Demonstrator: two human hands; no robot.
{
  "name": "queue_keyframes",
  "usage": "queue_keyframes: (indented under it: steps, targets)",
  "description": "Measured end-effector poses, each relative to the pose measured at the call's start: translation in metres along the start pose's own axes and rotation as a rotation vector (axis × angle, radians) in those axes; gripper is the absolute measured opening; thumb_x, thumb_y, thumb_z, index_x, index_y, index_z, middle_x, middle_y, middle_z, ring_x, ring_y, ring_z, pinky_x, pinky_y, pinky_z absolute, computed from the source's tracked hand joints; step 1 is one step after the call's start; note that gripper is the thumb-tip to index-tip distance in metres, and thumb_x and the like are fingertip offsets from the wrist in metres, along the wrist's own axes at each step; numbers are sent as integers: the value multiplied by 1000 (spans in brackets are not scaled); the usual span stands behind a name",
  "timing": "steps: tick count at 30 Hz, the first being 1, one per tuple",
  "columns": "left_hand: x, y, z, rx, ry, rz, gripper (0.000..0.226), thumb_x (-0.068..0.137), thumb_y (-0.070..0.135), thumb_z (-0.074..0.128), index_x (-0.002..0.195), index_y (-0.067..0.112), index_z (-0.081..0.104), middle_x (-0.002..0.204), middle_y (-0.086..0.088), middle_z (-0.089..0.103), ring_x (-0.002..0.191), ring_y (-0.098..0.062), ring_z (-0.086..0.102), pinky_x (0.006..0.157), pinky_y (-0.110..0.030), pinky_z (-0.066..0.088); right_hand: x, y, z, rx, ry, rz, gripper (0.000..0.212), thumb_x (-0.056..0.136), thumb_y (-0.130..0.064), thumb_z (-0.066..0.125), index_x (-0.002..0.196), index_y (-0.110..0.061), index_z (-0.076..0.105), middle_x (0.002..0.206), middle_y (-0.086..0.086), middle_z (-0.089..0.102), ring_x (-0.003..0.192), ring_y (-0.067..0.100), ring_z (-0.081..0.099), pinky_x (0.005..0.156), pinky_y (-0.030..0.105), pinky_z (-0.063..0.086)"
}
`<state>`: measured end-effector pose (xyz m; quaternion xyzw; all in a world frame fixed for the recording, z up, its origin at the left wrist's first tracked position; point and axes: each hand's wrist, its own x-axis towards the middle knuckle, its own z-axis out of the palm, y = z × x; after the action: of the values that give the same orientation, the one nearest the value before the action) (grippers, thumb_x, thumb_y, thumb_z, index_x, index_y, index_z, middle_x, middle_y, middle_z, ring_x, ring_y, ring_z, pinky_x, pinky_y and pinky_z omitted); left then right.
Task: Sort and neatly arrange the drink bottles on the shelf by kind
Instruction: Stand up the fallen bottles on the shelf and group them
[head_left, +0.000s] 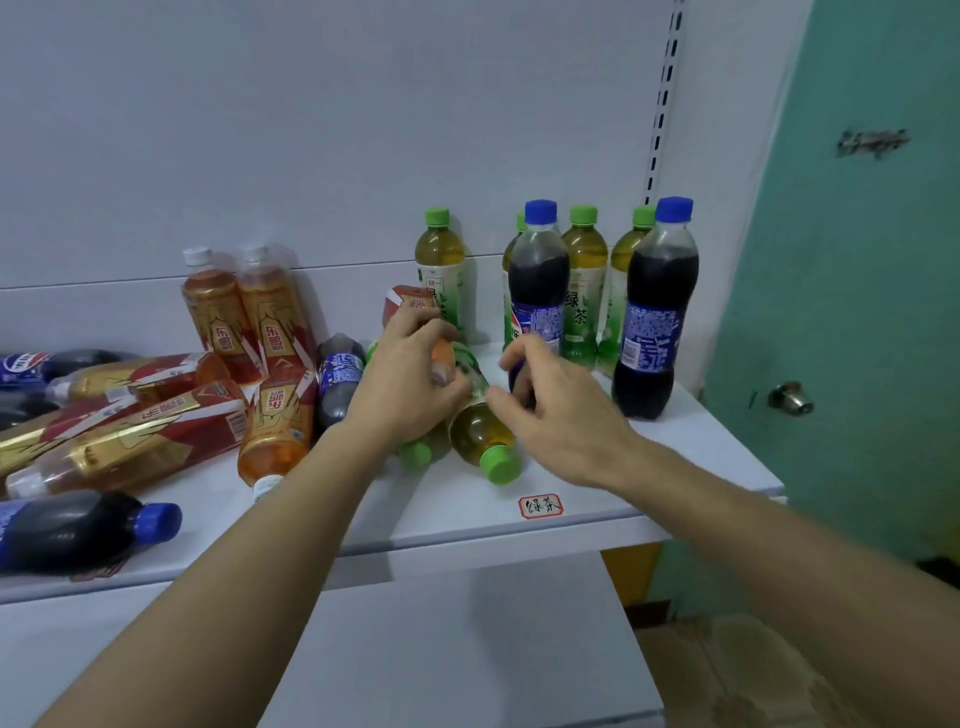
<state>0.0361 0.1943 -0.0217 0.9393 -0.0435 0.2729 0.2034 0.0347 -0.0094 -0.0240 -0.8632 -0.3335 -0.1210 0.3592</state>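
White shelf (597, 525) boards run across a pale back panel, with a green wall and a door knob (789, 397) at the right. Both hands work near the middle of the shelf, a little toward its right end. The left hand (410, 374) has its grip curled around a red and orange energy drink bottle (410, 304) that lies over the other bottles, and the fingers seem to close on it. The right hand (550, 400) has its grip half spread, thumb and fingers apart; it reaches at a lying green tea bottle (480, 426), whose green cap points to the front edge, but I cannot tell if it touches the bottle. I judge the step in hand is to separate the mixed pile: the energy drink should go to the left, where two energy drink bottles (244, 306) already stand at the back. Next the green tea bottle must be set upright with the standing green tea bottles (584, 291) at the right back corner. A handwritten label (540, 506) on the front edge marks this place. Two cola bottles (654, 312) stand among the green tea and are in the way; they need another spot. More cola and energy drink bottles lie in disorder along the left part of the shelf, so much sorting remains.
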Motion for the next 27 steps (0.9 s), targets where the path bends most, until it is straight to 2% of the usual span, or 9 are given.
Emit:
queue_keyframes:
  steps: [3, 5, 9, 13, 16, 18, 21, 23, 27]
  targets:
    - [0, 0, -11, 15, -73, 21, 51, 84, 34, 74, 132, 20, 63, 149, 3, 45, 138, -21, 42, 112, -40, 38, -26, 4, 23, -89, -156, 117, 80, 81, -75, 57, 142, -37, 21, 124, -4, 43, 103, 19, 55, 78, 36, 47]
    - [0, 2, -18, 17, -114, 31, 52, 84, 33, 74, 133, 20, 62, 151, 2, 44, 140, -22, 40, 114, -42, 37, -31, 7, 30, -183, -159, 119, 91, 79, -76, 59, 147, -37, 13, 126, -1, 46, 105, 24, 57, 81, 40, 51]
    - [-1, -3, -31, -11, -89, 35, 51, 78, 27, 79, 128, 21, 69, 147, 3, 51, 135, -18, 47, 114, -42, 41, -32, 14, 35, -196, -85, 32, 70, 90, -57, 60, 142, -35, 18, 105, 3, 69, 80, 27, 63, 68, 42, 53]
    - [-9, -12, -46, -46, -3, 41, 44, 75, 30, 78, 118, 27, 75, 137, 7, 55, 122, -7, 49, 102, -29, 43, -32, 9, 17, -133, 50, -6, 47, 93, -43, 63, 128, -36, 32, 93, -4, 66, 69, 17, 61, 61, 37, 53]
    - [-14, -18, -58, -25, -5, 92, 40, 75, 29, 78, 115, 28, 75, 134, 5, 57, 120, -9, 52, 102, -32, 46, -15, -3, -3, -131, 173, -97, 30, 95, -35, 64, 115, -29, 43, 80, -11, 62, 59, 5, 56, 51, 24, 44]
    - [-17, -24, -66, -15, -9, 119, 37, 76, 24, 79, 113, 27, 76, 132, 4, 57, 117, -9, 52, 101, -31, 46, 6, -16, -17, -137, 210, -164, 19, 99, -33, 59, 110, -24, 47, 75, -10, 57, 59, 4, 55, 50, 24, 44]
    - [-19, -33, -77, -15, 8, 173, 35, 76, 18, 80, 111, 24, 78, 128, 2, 57, 111, -4, 51, 99, -18, 42, 46, -35, -31, -285, 222, -194, 21, 103, -33, 49, 117, -18, 49, 90, 1, 60, 75, 20, 61, 66, 43, 54]
    - [-22, -39, -84, -33, 15, 181, 35, 77, 18, 80, 111, 22, 78, 127, 2, 57, 111, -2, 50, 95, -10, 38, 76, -47, -34, -456, 191, -129, 28, 104, -36, 46, 124, -17, 47, 100, 9, 61, 85, 31, 62, 74, 48, 54]
    - [-25, -55, -92, -99, 38, 204, 31, 81, 26, 76, 112, 24, 77, 126, 3, 57, 115, -4, 50, 95, -19, 43, 127, -66, -28, -649, 43, 15, 30, 104, -35, 47, 127, -15, 46, 84, 3, 48, 69, 23, 52, 58, 39, 43]
